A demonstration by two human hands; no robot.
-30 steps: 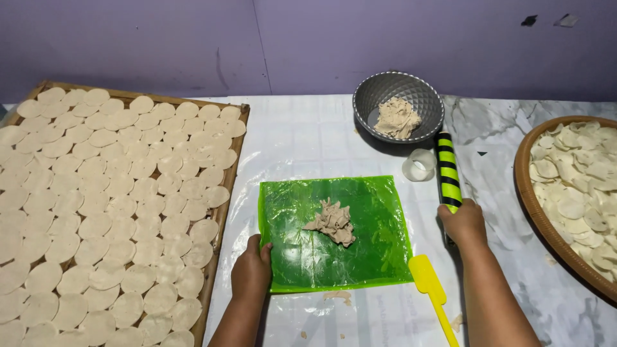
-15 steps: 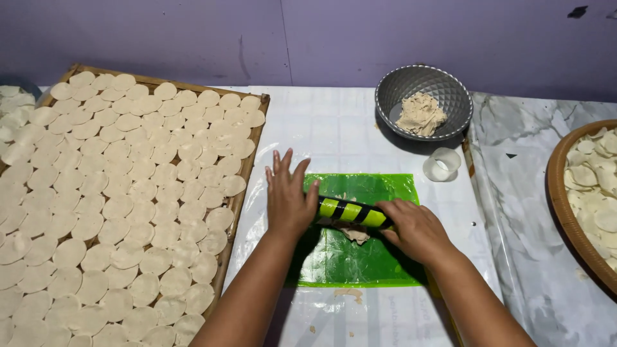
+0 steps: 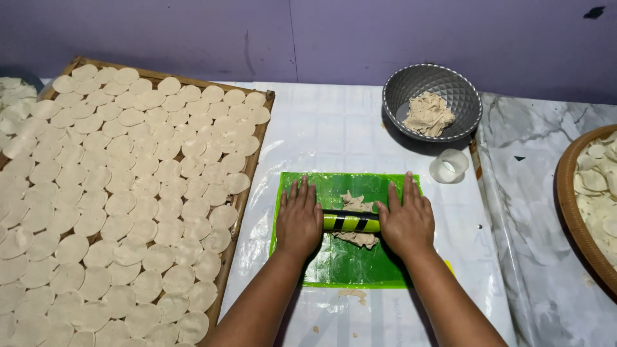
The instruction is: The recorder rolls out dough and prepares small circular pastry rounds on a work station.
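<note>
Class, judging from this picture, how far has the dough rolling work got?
Done: many flat discs fill the tray. In hand: left hand and right hand press the striped rolling pin over a dough lump. Left: dough in the bowl.

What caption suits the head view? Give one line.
Both hands press a striped rolling pin over dough on a green sheet.

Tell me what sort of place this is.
Probably a small home food-making workspace. Both hands, left and right, press a rolling pin over dough on a green mat, beside a tray of dough rounds and a metal bowl.
</note>
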